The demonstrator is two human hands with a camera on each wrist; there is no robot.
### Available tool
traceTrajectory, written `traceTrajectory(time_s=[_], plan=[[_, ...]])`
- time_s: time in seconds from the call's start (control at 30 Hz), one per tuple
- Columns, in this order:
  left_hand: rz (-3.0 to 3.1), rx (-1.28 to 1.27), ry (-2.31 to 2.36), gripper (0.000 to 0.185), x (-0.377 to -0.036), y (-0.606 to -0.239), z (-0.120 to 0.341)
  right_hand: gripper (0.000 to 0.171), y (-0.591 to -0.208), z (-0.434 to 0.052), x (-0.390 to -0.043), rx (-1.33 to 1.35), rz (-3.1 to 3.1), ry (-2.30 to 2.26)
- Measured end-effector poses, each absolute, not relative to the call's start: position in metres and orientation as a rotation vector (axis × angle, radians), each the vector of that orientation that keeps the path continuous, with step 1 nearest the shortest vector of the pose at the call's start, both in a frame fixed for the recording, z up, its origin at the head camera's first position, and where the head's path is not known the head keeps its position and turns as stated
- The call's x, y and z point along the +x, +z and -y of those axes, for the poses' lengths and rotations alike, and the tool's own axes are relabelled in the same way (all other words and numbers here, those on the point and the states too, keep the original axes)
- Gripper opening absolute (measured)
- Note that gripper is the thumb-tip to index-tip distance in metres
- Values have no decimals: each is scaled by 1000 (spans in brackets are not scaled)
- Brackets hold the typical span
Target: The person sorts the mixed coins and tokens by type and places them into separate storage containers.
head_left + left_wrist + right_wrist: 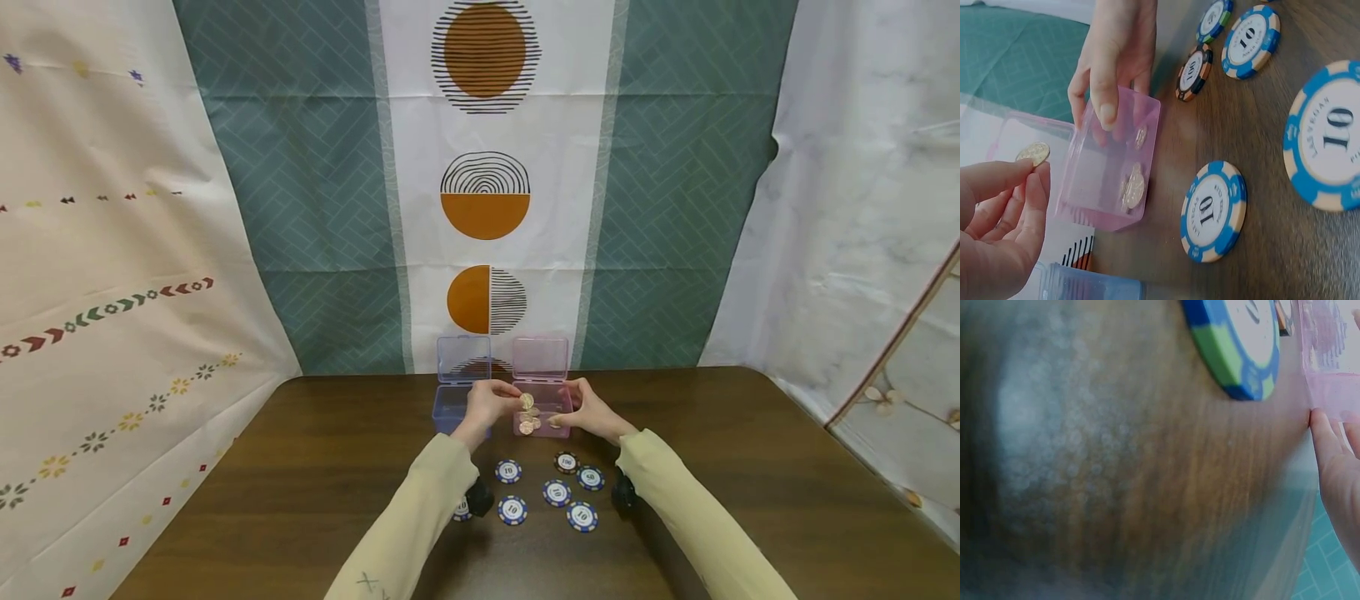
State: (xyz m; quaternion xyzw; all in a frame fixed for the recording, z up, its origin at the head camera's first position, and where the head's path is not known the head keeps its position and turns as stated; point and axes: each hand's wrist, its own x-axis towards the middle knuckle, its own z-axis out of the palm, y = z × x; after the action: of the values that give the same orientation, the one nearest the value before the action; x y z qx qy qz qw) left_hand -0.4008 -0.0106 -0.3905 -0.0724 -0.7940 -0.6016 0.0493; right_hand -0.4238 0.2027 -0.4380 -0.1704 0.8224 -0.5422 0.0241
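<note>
Head view: your two hands meet over the far middle of the dark wooden table (pixel 750 467), both forearms in pale yellow sleeves reaching forward and angling inward.
Left hand: your left hand (pixel 489 403) is raised just above the pink box (pixel 542 414), its fingers curled in, pinching a gold coin (pixel 527 402) between thumb and fingertips. The left wrist view shows the same coin (pixel 1033 152) held edge-up at the tips of your curled fingers (pixel 1004 206), clear of the box.
Right hand: your right hand (pixel 589 408) holds the pink box at its right side. In the left wrist view the thumb and fingers (pixel 1105 69) come down over the box's rim and wall (pixel 1141 100), gripping it. The right wrist view shows only fingertips (pixel 1329 450) touching the box's corner (pixel 1325 394).
Pink box: open, lid standing up behind it, with several gold coins lying inside (pixel 1134 186).
Blue box: a clear blue box (pixel 457 398), also open, stands just beside the pink one on its left, partly behind your left hand.
Chips: poker chips (pixel 557 492) lie flat on the table between your forearms, nearer you than the boxes; most are blue and white and marked 10.
Backdrop: patterned cloth (pixel 487 192) hangs behind the table.
</note>
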Motion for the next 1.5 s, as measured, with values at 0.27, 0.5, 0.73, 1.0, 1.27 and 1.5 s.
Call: traceTrajectory(time_s=[0.27,0.5,0.73,1.0,1.27,1.5], plan=[[2363,-136,-1860,9,-401,-391,7,72,-435,-200,-422,-518,-2560,-1661],[2312,-133,-1904,10,-403,-392,4,72,-437,-201,-422,-510,-2560,-1672],[2241,-178,-2004,12,-401,-390,6,72,-438,-201,-423,-500,-2572,-1657],[2183,-319,-2095,18,-398,-379,15,70,-425,-198,-413,-498,-2511,-1674],[2197,-322,-2069,21,-403,-370,25,73,-441,-203,-424,-520,-2579,-1650],[2166,-329,-2062,20,-405,-363,38,74,-440,-203,-423,-546,-2567,-1658]])
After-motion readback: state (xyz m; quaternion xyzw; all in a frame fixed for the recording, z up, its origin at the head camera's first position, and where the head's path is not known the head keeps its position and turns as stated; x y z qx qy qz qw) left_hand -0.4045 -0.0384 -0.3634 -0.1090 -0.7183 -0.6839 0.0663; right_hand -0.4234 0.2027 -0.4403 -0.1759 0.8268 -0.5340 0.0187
